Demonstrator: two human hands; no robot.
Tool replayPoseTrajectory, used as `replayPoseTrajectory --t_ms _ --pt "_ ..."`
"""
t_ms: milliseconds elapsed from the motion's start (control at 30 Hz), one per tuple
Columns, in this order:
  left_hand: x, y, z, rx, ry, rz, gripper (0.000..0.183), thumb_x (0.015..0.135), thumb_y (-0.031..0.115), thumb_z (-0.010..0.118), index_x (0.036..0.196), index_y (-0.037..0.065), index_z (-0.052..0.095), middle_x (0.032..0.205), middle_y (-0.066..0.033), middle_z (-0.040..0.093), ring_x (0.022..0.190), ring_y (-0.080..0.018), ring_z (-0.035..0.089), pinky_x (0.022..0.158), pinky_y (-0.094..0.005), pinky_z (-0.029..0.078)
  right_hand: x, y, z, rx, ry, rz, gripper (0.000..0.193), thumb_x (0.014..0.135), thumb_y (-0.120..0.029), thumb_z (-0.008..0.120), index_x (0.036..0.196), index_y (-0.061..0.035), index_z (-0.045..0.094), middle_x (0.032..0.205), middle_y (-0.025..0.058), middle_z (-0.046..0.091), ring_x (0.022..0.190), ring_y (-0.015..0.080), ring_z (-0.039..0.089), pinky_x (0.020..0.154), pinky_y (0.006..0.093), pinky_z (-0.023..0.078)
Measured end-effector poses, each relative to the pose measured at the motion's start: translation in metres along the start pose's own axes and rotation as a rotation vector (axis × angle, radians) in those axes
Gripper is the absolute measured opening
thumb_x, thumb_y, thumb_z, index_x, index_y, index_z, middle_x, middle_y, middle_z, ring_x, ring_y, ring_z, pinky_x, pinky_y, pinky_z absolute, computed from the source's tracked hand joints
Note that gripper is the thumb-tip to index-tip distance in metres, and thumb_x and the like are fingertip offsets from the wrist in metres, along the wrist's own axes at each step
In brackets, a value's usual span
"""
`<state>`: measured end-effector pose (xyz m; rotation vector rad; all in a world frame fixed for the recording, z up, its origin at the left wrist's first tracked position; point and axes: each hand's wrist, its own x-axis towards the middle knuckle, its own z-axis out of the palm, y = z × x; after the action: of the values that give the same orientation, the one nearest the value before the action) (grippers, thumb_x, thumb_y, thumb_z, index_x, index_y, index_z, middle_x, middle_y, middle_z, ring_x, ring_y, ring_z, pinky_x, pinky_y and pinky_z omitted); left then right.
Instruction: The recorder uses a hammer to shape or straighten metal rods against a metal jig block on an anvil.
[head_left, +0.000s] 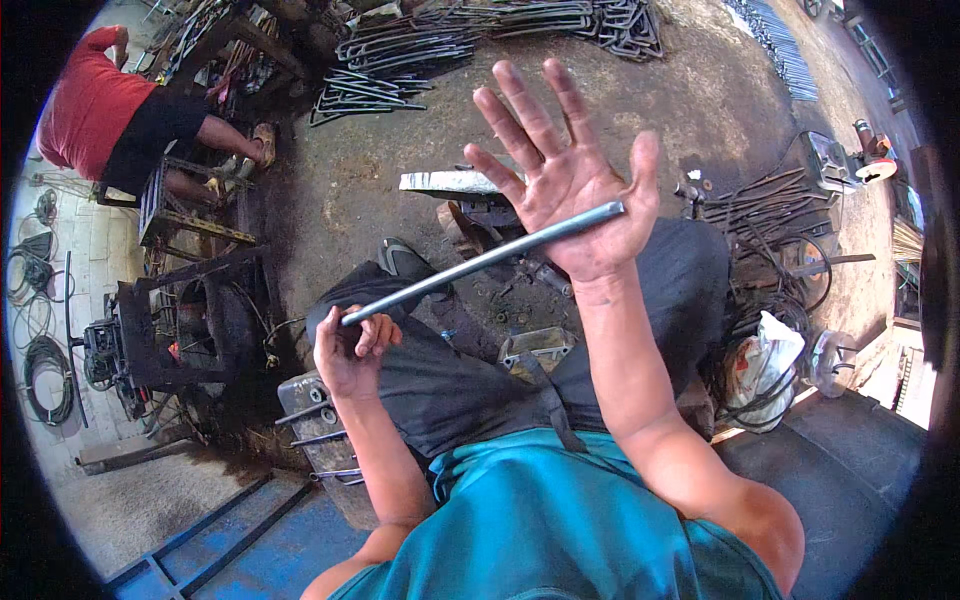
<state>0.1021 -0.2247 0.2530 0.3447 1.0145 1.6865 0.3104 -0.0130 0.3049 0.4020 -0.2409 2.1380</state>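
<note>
A straight grey metal rod (480,262) slants across in front of me, its far right end higher in view than its left end. My left hand (352,348) has its fingers curled round the rod's left end. Palm up and fingers spread wide, my right hand (585,200) is open, and the rod's right end lies across its palm near the thumb. Below and beyond the rod, between my knees, stands a low work spot with a white-edged block (455,182) partly hidden by my right hand. Beside my left forearm, several short rods (318,438) lie on a worn board.
Bent metal bars (400,75) are piled on the floor ahead. More dark rods (765,205) and cables lie at right, near a white sack (770,365). At far left a person in a red shirt (95,105) bends beside a metal frame (165,215).
</note>
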Motion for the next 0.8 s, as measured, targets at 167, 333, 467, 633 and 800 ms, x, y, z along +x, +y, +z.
replayPoseTrajectory --t_ms 167,333,467,633,800 --pt "0.001 0.001 0.006 -0.093 -0.010 0.014 0.051 0.098 0.039 0.036 0.061 0.006 0.050 0.047 0.0012 0.035 0.052 -0.0167 0.035 0.061 -0.0365 0.036 -0.001 -0.001 -0.001 0.001 0.003 -0.001 0.084 0.092 -0.070 0.032 0.155 -0.0160 0.020 0.160 0.0186 0.016 0.148 0.0355 0.013 0.119 0.0565 0.017" --pt "0.008 0.000 0.017 -0.056 0.036 0.065 0.049 0.099 0.039 0.035 0.072 0.003 0.056 0.052 -0.0020 0.040 0.057 -0.0198 0.040 0.064 -0.0387 0.039 -0.006 -0.004 -0.008 0.061 0.026 0.004 0.079 0.094 -0.065 0.035 0.152 -0.0113 0.028 0.157 0.0173 0.025 0.147 0.0353 0.017 0.118 0.0565 0.020" --pt "0.017 0.002 0.000 -0.107 -0.052 0.127 0.053 0.098 0.042 0.039 0.114 -0.004 0.059 0.103 -0.0195 0.060 0.099 -0.0389 0.055 0.086 -0.0519 0.045 -0.008 -0.003 -0.021 0.088 -0.004 0.013 0.075 0.095 -0.060 0.037 0.149 -0.0091 0.033 0.156 0.0164 0.028 0.147 0.0357 0.020 0.118 0.0565 0.021" --pt "0.030 0.011 0.057 -0.684 -0.130 0.280 0.073 0.094 0.049 0.036 0.150 0.002 0.029 0.158 -0.0128 0.025 0.147 -0.0423 0.012 0.117 -0.0623 0.011 -0.017 -0.006 -0.036 0.194 0.037 -0.020 0.074 0.093 -0.060 0.045 0.146 -0.0087 0.040 0.153 0.0145 0.035 0.145 0.0362 0.024 0.117 0.0576 0.023" --pt "0.032 0.020 0.082 -0.773 -0.233 0.417 0.066 0.095 0.052 0.031 0.152 0.019 0.032 0.159 -0.0093 0.024 0.148 -0.0390 0.011 0.119 -0.0590 0.002 -0.033 -0.012 -0.049 0.241 0.044 -0.031 0.074 0.097 -0.063 0.026 0.148 -0.0099 0.036 0.157 0.0098 0.029 0.147 0.0318 0.023 0.115 0.0575 0.025"
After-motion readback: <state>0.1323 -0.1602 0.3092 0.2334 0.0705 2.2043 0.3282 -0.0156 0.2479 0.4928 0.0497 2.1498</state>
